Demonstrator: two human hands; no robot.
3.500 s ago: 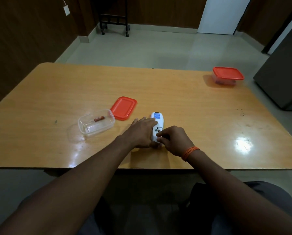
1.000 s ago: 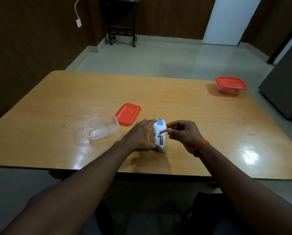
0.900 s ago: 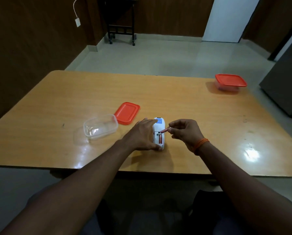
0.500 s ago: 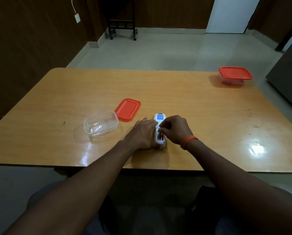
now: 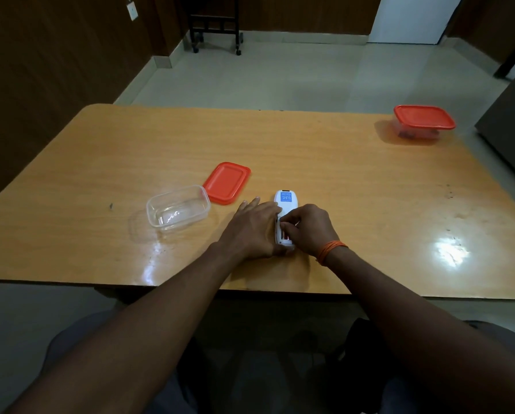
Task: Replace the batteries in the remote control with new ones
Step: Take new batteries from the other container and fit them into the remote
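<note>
A white remote control [image 5: 286,202] lies back-up on the wooden table [image 5: 354,186], with a blue label at its far end. Its battery compartment at the near end is open, and a red battery [image 5: 284,235] shows inside. My left hand [image 5: 253,228] grips the remote's left side and near end, holding it down. My right hand [image 5: 310,228] is over the compartment, its fingertips pinched on a battery and pressing it in. The fingers hide most of that battery.
An empty clear plastic container [image 5: 177,207] stands left of the remote, and its red lid [image 5: 227,182] lies beside it. A closed container with a red lid [image 5: 423,122] sits at the far right corner. The table's near edge lies just below my wrists.
My right hand, which held a battery above the remote a second ago, has come down onto the open compartment. The battery seen earlier in the clear container is gone from it.
</note>
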